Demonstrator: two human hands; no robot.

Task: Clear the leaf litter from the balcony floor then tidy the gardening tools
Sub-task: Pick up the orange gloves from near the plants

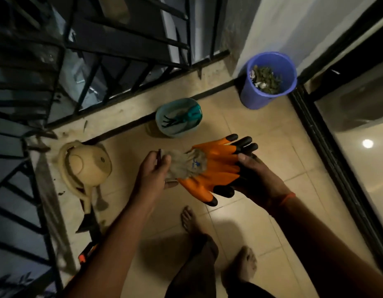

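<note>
Beige tiles on the balcony floor (240,130) are looking pretty swept at this point, and the leaf litter (266,80) is sitting inside the blue bucket (254,100) in the corner by the wall, so I'd say you're into the tidying half now. You're standing barefoot over it all, holding a pair of orange gardening gloves (210,168) stacked together between both hands. Your left hand (153,173) is gripping the knit cuff end, fingers curled round it, and your right hand (258,179) is cupping the black fingertip end from underneath with the thumb pressing on top.

Just past the gloves, the teal tub (178,132) is sitting near the ledge with a small hand rake (175,120) and what looks like another teal-handled tool already lying in it. That's probably where the gloves are heading too. Next move: you're going to need to lean or step forward and lower the pair in on top without tipping the tub.

Off to your left, the cream watering can (85,166) is lying on the ledge by the railing (113,50), and something orange-handled (85,254) is poking out near your left arm. Can't tell what it is.
</note>
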